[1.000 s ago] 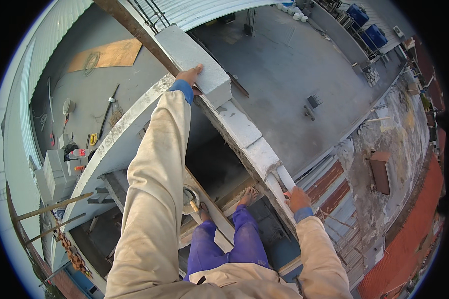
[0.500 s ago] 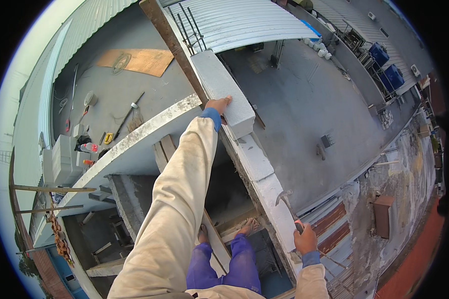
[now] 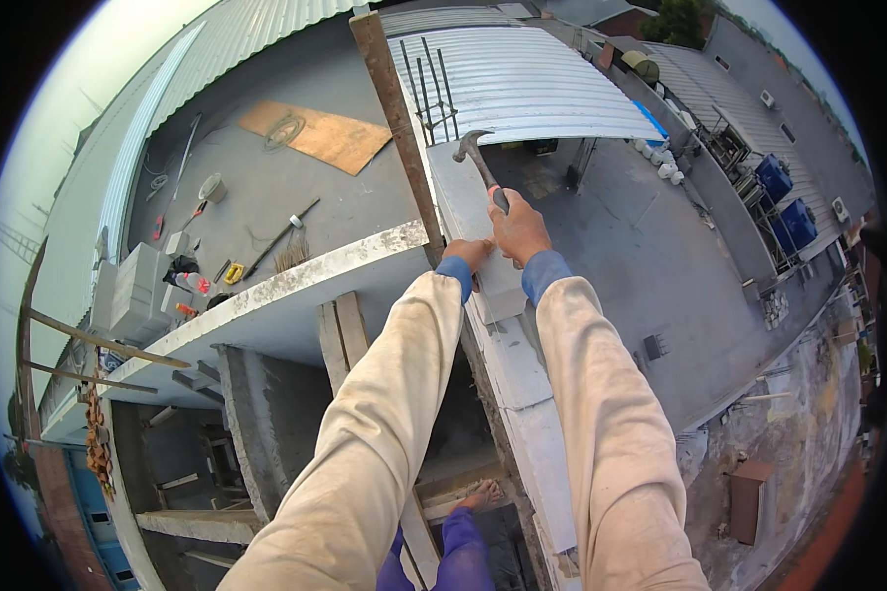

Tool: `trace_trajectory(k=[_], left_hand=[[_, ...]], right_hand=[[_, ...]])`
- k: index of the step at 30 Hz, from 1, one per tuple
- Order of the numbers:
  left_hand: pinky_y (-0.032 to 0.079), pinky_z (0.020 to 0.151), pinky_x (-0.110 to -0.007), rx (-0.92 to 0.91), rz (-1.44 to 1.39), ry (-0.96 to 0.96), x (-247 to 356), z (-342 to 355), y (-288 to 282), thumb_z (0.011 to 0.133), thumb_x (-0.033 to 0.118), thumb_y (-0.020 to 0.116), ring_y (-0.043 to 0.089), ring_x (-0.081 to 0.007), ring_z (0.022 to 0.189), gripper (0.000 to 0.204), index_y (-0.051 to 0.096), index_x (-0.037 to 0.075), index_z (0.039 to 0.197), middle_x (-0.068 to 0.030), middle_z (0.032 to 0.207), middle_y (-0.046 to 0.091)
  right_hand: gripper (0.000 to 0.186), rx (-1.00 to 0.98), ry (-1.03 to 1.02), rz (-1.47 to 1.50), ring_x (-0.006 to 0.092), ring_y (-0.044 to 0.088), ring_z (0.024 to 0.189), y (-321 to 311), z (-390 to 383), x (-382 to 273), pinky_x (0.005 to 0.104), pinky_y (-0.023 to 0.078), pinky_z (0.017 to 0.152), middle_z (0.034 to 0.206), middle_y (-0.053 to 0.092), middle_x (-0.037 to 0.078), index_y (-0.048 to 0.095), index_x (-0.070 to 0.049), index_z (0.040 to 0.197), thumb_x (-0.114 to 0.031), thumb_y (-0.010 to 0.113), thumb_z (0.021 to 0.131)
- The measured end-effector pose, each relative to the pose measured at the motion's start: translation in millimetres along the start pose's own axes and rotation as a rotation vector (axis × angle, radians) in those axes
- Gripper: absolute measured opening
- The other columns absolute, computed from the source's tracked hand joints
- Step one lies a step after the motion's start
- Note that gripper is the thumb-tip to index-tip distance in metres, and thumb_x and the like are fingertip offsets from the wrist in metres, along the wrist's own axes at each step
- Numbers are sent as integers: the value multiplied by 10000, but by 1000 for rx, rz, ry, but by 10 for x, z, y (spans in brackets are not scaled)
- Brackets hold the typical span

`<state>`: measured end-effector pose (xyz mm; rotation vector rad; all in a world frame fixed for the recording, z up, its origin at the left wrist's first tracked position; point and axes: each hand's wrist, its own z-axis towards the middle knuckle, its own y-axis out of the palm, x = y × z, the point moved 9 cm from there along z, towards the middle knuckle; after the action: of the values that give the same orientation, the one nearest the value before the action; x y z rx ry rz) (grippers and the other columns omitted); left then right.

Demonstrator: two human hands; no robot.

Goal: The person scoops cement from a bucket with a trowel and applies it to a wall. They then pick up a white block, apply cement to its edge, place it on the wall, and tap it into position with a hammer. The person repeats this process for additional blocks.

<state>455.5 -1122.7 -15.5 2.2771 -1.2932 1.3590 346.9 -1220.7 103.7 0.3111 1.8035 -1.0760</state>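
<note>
My left hand [image 3: 469, 254] grips the left edge of a pale lightweight block [image 3: 501, 296], which lies on top of a narrow masonry wall [image 3: 524, 428], beside an upright-looking brown board [image 3: 389, 89]. My right hand [image 3: 520, 229] is closed round the orange-and-black handle of a claw hammer [image 3: 475, 156], raised over the block with its steel head near the far end. My right hand partly hides my left fingers and the block. Below, my bare foot [image 3: 481, 492] stands by wooden planks across an opening.
Rebar [image 3: 434, 94] sticks up beyond the block near a corrugated roof [image 3: 532, 74]. A concrete ledge [image 3: 315, 256] joins from the left. Tools, plywood [image 3: 350, 143] and stacked blocks [image 3: 133, 295] lie on the left roof. Deep openings [image 3: 296, 404] with concrete beams lie below; a lower roof is right.
My right hand has lifted the hammer from the near part of the wall up and forward to over the block. My left hand stays on the block while the view has shifted.
</note>
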Motion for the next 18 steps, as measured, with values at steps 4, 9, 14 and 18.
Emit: trace_trajectory(k=[4, 9, 14, 18], left_hand=[[648, 582, -492, -9, 25, -19, -47, 62, 0, 887, 382, 760, 767, -434, 896, 657, 658, -200, 1172, -297, 1106, 728], [647, 584, -505, 26, 20, 3, -53, 80, 11, 881, 391, 758, 765, -454, 864, 668, 656, -200, 1175, -310, 1130, 719], [653, 601, -524, 26, 29, 4, -21, 52, 9, 886, 399, 748, 759, -476, 898, 683, 640, -208, 1179, -327, 1140, 711], [661, 619, -537, 7, 29, 16, 26, 14, -21, 890, 404, 728, 755, -488, 899, 694, 627, -216, 1186, -327, 1146, 710]], right_hand=[[521, 145, -137, -139, 466, 679, 1141, 135, 267, -267, 524, 525, 1014, 1244, 696, 300, 549, -96, 1475, -360, 595, 1028], [471, 40, -97, -266, 476, 641, 1213, 248, 408, -252, 529, 515, 1034, 1266, 695, 280, 571, -114, 1444, -338, 580, 1030], [452, 59, -61, -273, 472, 652, 1199, 230, 334, -233, 541, 518, 1034, 1249, 700, 281, 575, -135, 1437, -338, 577, 1033], [441, 82, -62, -309, 458, 663, 1196, 184, 255, -257, 544, 526, 1032, 1250, 701, 277, 572, -156, 1441, -334, 577, 1038]])
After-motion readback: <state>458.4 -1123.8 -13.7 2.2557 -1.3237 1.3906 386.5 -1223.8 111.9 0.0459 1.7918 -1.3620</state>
